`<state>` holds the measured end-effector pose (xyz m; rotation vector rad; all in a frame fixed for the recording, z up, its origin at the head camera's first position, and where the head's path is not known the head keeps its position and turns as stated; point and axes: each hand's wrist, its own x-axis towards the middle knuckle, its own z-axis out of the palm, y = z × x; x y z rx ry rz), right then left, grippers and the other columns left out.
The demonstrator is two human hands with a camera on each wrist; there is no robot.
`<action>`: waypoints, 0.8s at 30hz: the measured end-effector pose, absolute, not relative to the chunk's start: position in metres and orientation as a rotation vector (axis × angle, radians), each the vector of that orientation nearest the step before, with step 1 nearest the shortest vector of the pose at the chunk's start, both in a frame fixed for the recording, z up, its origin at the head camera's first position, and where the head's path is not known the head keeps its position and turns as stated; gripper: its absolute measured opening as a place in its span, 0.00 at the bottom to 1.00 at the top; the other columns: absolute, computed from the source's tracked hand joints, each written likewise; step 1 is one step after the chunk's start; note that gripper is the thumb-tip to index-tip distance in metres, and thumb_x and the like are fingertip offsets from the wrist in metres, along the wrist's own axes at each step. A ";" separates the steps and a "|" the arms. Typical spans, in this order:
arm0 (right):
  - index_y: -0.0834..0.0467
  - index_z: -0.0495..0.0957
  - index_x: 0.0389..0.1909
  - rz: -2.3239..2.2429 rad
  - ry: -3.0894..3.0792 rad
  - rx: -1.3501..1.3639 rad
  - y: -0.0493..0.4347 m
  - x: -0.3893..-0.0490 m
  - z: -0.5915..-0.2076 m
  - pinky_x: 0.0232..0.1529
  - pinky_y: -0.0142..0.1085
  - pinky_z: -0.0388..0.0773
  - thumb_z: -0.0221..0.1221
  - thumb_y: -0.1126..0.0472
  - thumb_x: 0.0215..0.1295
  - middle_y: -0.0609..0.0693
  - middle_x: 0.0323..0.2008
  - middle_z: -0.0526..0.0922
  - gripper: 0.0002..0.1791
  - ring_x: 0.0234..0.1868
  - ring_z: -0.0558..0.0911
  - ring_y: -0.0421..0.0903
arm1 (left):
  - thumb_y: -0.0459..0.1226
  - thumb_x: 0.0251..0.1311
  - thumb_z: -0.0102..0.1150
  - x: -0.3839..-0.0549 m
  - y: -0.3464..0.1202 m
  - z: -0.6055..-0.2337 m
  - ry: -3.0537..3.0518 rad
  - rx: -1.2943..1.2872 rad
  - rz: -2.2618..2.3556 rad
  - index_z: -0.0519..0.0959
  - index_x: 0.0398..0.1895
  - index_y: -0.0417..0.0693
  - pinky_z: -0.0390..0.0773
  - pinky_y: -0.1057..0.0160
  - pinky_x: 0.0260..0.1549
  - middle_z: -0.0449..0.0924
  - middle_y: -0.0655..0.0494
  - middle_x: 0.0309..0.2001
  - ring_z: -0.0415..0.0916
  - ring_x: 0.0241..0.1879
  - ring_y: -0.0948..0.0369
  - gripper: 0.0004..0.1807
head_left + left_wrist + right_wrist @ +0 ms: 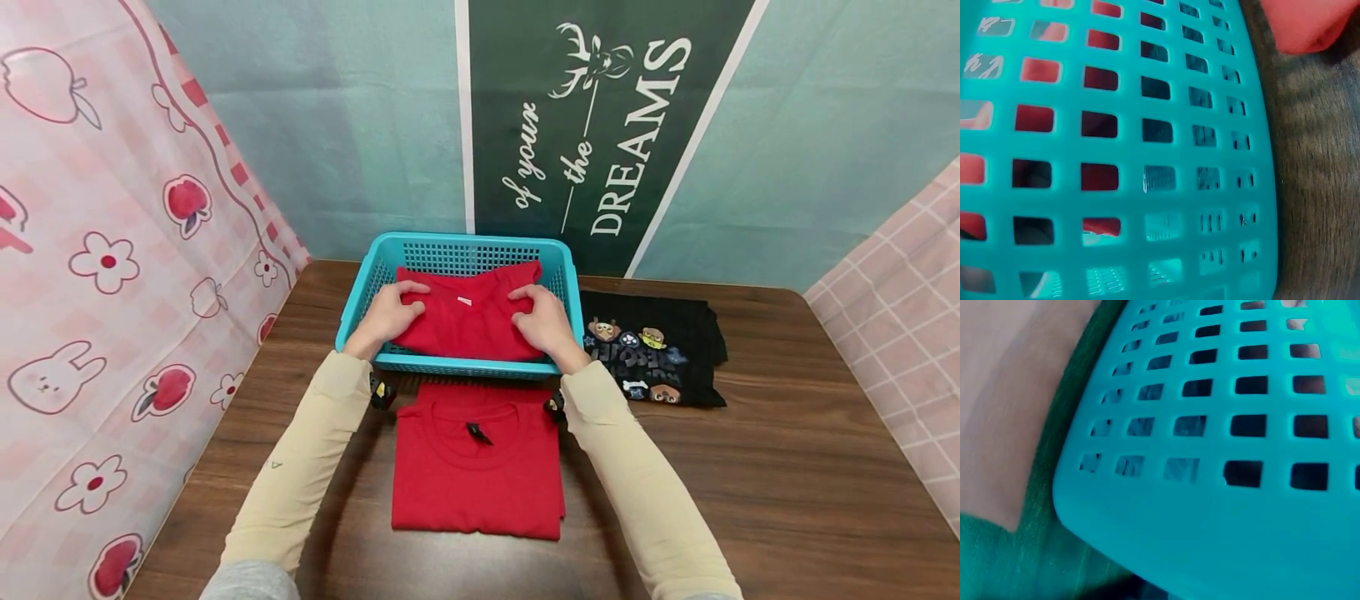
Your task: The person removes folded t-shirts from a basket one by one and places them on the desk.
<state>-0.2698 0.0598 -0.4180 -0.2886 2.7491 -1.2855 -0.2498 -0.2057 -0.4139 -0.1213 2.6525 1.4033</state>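
A folded red T-shirt (pixel 468 321) with a white neck label lies inside the turquoise plastic basket (pixel 468 367). My left hand (pixel 392 315) reaches over the basket's left part, its thumb and forefinger apart against the shirt's left side. On the opposite side my right hand (pixel 542 318) touches the shirt in the same way, red cloth showing between thumb and forefinger. The remaining fingers are mostly hidden. Both wrist views look at the basket's perforated wall (pixel 1129 147), with red cloth visible through holes in the left one.
More folded red T-shirts (pixel 476 492) lie stacked in front of the basket, the top one with a black neck label. To the basket's right is a folded black T-shirt (pixel 652 350) with cartoon print. A printed curtain (pixel 360 108) hangs behind the brown wooden table (pixel 795 467).
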 end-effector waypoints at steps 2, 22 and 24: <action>0.58 0.74 0.57 -1.318 2.742 -0.277 0.061 -0.269 -0.416 0.53 0.51 0.78 0.62 0.66 0.59 0.58 0.62 0.70 0.23 0.61 0.69 0.56 | 0.40 0.63 0.58 -0.250 -0.206 -0.413 2.644 -0.107 1.465 0.70 0.65 0.53 0.79 0.53 0.47 0.71 0.48 0.60 0.72 0.51 0.50 0.26; 0.46 0.67 0.67 -1.752 2.372 -0.097 0.090 -0.267 -0.394 0.48 0.43 0.80 0.60 0.63 0.61 0.54 0.65 0.64 0.32 0.61 0.68 0.54 | 0.35 0.61 0.54 -0.240 -0.213 -0.399 2.186 -0.166 1.956 0.62 0.72 0.63 0.79 0.66 0.40 0.61 0.54 0.68 0.65 0.58 0.55 0.34; 0.45 0.67 0.67 -1.779 2.346 -0.069 0.095 -0.267 -0.393 0.47 0.41 0.80 0.60 0.63 0.61 0.53 0.66 0.64 0.32 0.62 0.68 0.53 | 0.35 0.60 0.54 -0.240 -0.212 -0.397 2.173 -0.165 1.981 0.63 0.71 0.63 0.79 0.66 0.39 0.61 0.54 0.68 0.65 0.58 0.55 0.34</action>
